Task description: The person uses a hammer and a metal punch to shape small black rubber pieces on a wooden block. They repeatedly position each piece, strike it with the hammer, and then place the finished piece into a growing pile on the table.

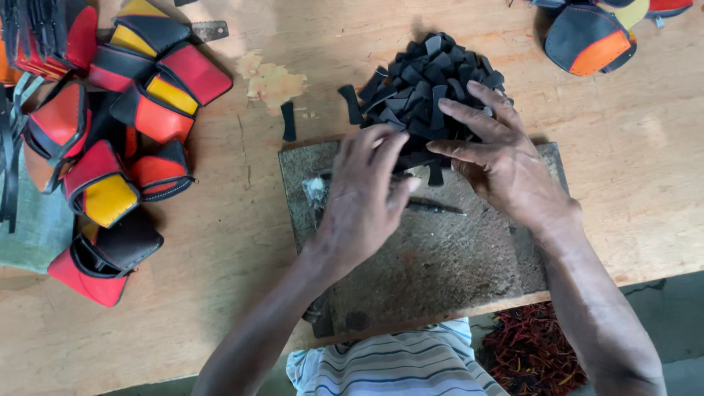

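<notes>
Our left hand (364, 198) pinched at black strips, what exactly we couldn't tell; our right hand (499, 158) lay spread, unclenched, on the strip pile (422, 88) at twelve o'clock of the stone slab (455, 264). A careless sweep could have scattered strips toward the pouches (121, 139) at nine.

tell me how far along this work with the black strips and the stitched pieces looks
Looks done: a heap of stitched red, yellow and black pieces lies at the table's left, a few more at top right. In hand: both hands, the left hand and right hand, pick at the pile of black strips above the stone slab. Left: the pile is large; one strip lies apart.
</notes>
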